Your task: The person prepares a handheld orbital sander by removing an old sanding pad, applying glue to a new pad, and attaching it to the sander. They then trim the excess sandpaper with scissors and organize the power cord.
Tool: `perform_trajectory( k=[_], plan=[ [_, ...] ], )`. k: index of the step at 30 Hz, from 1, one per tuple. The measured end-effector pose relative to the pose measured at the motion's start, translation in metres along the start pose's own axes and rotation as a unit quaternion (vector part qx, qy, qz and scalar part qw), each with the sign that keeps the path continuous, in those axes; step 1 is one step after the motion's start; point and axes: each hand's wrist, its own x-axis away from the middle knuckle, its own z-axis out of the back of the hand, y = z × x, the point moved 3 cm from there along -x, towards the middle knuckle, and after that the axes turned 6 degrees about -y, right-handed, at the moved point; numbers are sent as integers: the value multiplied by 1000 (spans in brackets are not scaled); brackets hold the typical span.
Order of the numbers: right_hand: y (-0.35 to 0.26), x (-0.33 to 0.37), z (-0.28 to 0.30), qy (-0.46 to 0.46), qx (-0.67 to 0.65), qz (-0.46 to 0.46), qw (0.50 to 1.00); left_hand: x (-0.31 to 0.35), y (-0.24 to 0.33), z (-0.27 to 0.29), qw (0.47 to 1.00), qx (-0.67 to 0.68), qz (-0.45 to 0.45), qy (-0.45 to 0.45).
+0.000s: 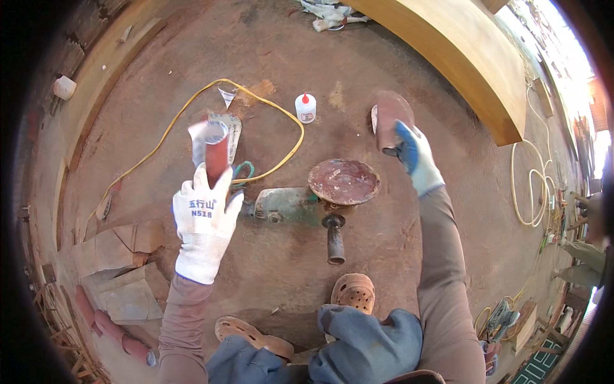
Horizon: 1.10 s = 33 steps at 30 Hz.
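My left hand [203, 211], in a white knit glove, is closed around a rolled piece of reddish sandpaper [217, 157]. Its pale backing shows at the top, partly blurred. My right hand [416, 157], gloved in white with blue fingers, grips a reddish-brown piece of sandpaper [387, 121] with a rounded far end. Whether that is one sheet or several layers, I cannot tell. Between my hands an angle grinder [281, 203] lies on the floor, its round, stained reddish pad [344, 182] facing up and its dark side handle [335, 243] pointing toward me.
Beyond the grinder stands a white glue bottle [306, 109] with a red tip. A yellow cord [192, 102] loops across the floor at left. Brown paper-like pieces [131, 294] and reddish rolls [115, 329] lie near left. A large curved wooden piece [460, 57] spans the far right, with a coiled hose [531, 192] beside it.
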Motion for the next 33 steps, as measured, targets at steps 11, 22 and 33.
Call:
perform_trajectory(
  k=[11,22,33],
  plan=[
    [-17,163,-92,-122,-163,-259,944,-32,117,14,832,425,-356,29],
    [-10,158,-96,-248,526,89,809,-15,130,-2,662,725,-181,-59],
    [-36,174,-106,-171,387,218,880,-32,163,-43,922,273,-270,44]
  ],
)
